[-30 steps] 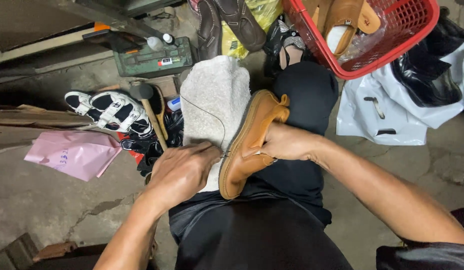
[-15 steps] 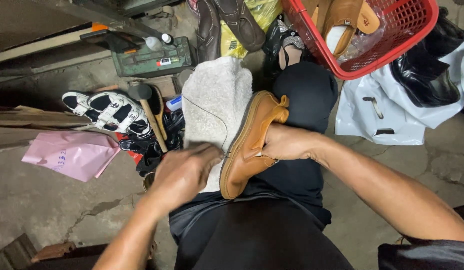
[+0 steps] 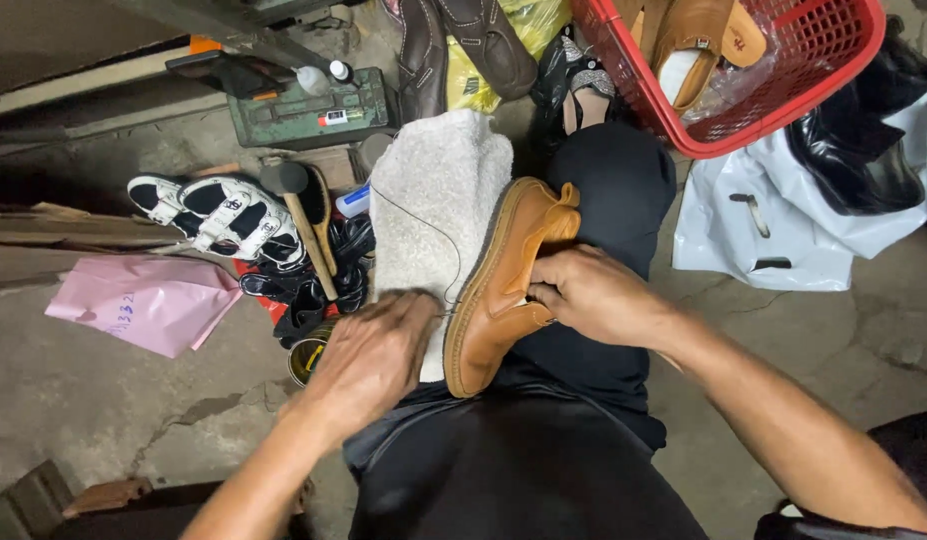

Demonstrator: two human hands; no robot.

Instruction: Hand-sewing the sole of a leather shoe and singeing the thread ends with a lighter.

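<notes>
A: What is in the person's lap?

B: A tan leather shoe (image 3: 503,290) lies on its side across the lap, sole edge turned toward the left, toe end pointing away from the body. It rests half on a grey fleecy cloth (image 3: 438,190) spread over the left knee and half on the black trousers.

A: And the hands?

B: The right hand (image 3: 593,295) is closed around the shoe's upper, fingers clamped on the leather, thumb side toward the opening. The left hand (image 3: 373,355) sits against the sole edge near the heel, fingers curled together. It is blurred, so I cannot tell exactly what it pinches. A thin dark thread (image 3: 423,225) loops from it up across the cloth.

A: Has anything changed from a moment earlier?

B: Very little. The shoe and the right hand are where they were. The left hand has kept to the same spot at the sole edge, now smeared by motion, and the thread loop looks much the same.

A: What surrounds them?

B: On the concrete floor to the left are white sandals (image 3: 218,215), a hammer (image 3: 298,215) and a pink bag (image 3: 148,300). Ahead is a green tool case (image 3: 308,115). To the right, a red basket (image 3: 783,80) holds another tan shoe, above a white plastic bag (image 3: 783,220).
</notes>
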